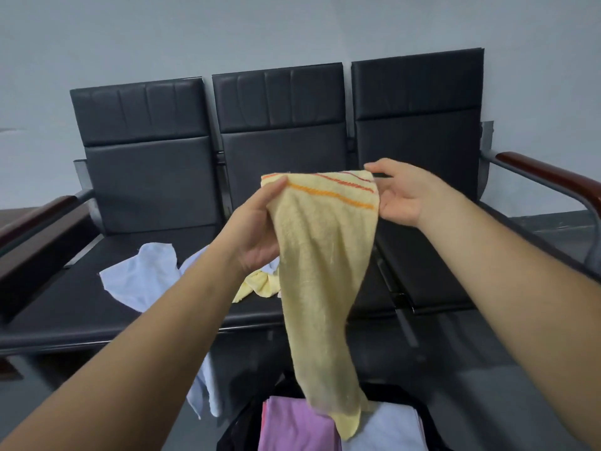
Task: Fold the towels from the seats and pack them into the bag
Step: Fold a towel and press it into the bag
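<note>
Above bag (pixel 235 431), yellow towel (pixel 322 255) hangs limp: light, soft, floppy. Left hand (pixel 257 229) pinches striped top corner; right hand (pixel 400 193) seemingly pinches other, fingers loose. Best gripped at corners.

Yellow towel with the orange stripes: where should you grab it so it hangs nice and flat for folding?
By the two corners of its striped top edge, one from each side. The yellow towel hangs limp and bunched, narrowing downward, so only pulling that edge apart spreads it. The left hand grips the left corner; the right hand pinches the right one.
</note>
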